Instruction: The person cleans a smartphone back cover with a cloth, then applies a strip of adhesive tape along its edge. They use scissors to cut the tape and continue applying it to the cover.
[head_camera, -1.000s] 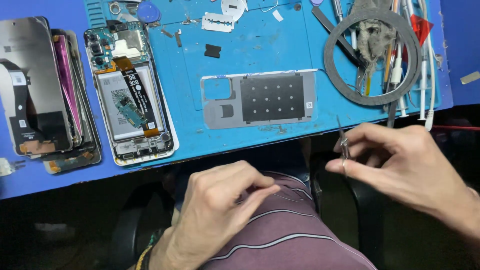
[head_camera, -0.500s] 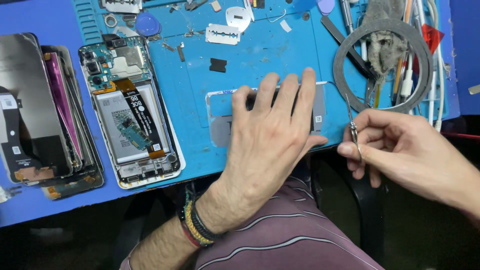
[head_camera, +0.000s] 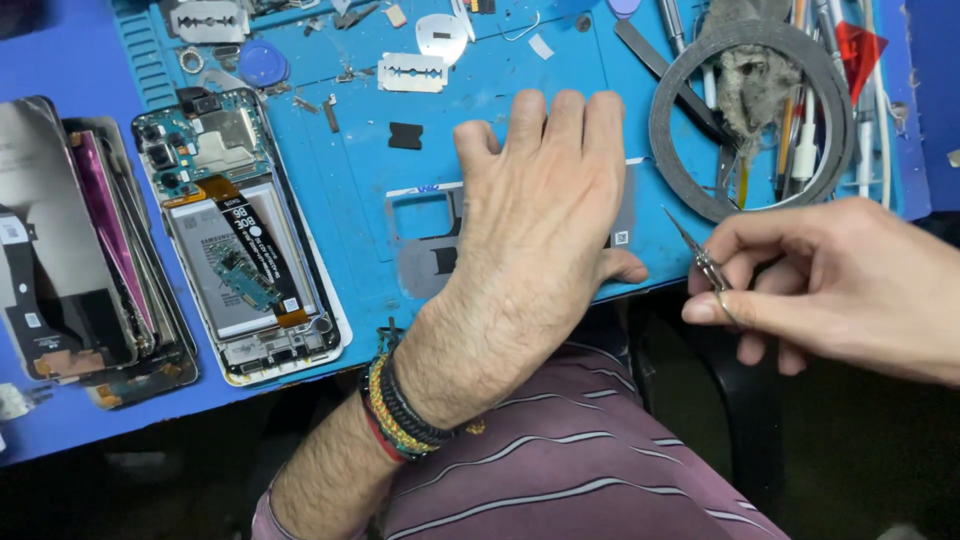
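Note:
My left hand (head_camera: 540, 220) lies flat, fingers together, on a grey metal phone plate (head_camera: 425, 240) at the front of the blue work mat (head_camera: 340, 190); most of the plate is hidden beneath it. My right hand (head_camera: 820, 285) hovers off the table's front edge to the right, pinching thin metal tweezers (head_camera: 700, 260) whose tips point up and left toward the mat. An opened phone (head_camera: 235, 240) with exposed battery and circuit board lies to the left of my left hand.
A stack of detached screens and back covers (head_camera: 75, 250) sits at the far left. A grey ring (head_camera: 750, 110) with tools and cables rests at the back right. Razor blades (head_camera: 412, 72), a blue pick (head_camera: 262, 62) and small parts lie along the mat's far side.
My left hand rose from my lap onto the grey plate and now covers it flat. My right hand with the tweezers stayed near the table's front edge.

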